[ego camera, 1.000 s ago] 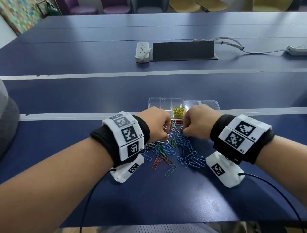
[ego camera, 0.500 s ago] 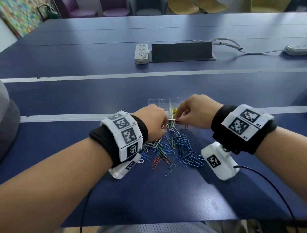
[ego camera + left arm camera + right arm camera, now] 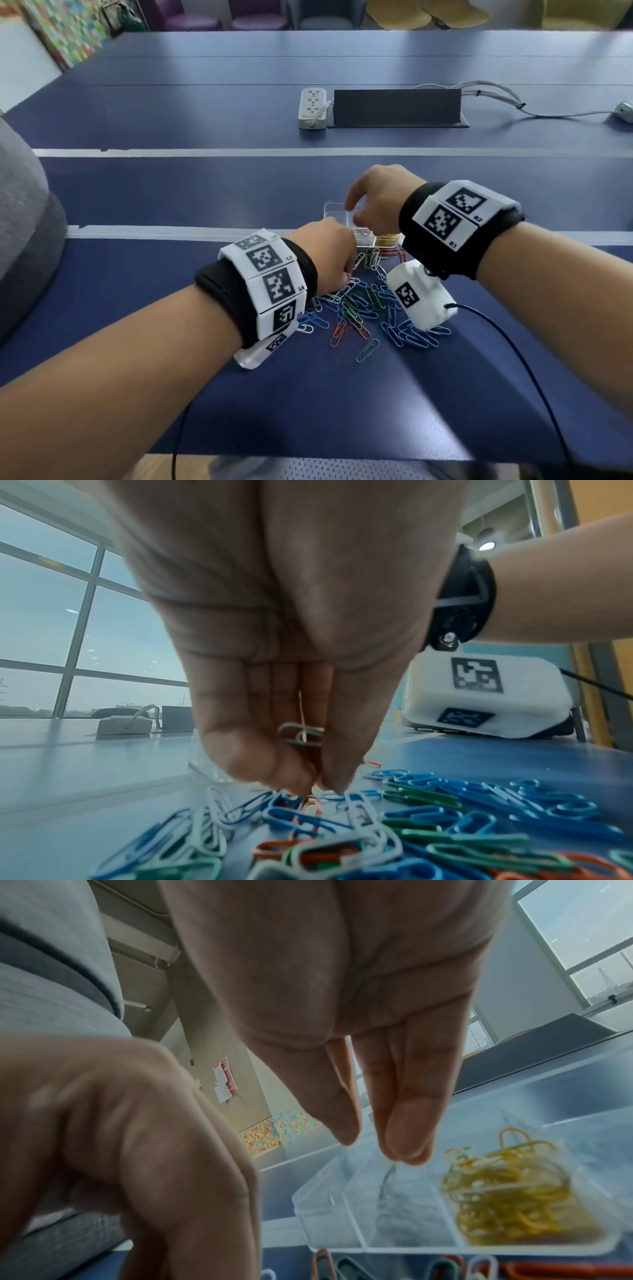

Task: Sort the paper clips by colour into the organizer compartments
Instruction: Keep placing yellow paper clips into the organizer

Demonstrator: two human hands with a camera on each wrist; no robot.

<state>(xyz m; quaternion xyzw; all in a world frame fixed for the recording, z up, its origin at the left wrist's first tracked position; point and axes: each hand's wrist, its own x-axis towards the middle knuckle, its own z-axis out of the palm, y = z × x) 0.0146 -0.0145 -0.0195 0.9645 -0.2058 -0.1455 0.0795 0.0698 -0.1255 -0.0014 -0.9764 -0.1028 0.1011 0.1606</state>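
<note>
right hand (image 3: 378, 202) now up from the pile to the organizer (image 3: 455, 1221), fingers loosely parted, empty, white clip likely dropped. left hand (image 3: 298, 647) pinching among loose paper clips (image 3: 370, 305) on tabletop (image 3: 342, 404), silver clip tucked inside.

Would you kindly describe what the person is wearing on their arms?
Both forearms are bare. Each wrist carries a black band covered with white panels printed with black square-code markers, and a white marked camera box hangs beneath. A thin black cable runs from each box.
</note>
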